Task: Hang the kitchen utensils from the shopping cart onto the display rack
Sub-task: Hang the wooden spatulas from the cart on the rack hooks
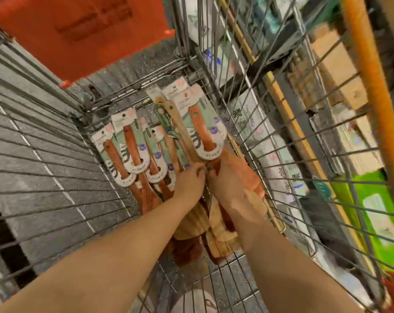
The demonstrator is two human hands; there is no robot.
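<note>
Here both hands reach into the shopping cart, the left hand and right hand closed together around carded wooden utensils.

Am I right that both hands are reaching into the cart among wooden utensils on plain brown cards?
Not quite. The head view shows both the left hand and right hand in the cart among wooden utensils, but their cards are white and mint green, not brown.
</note>
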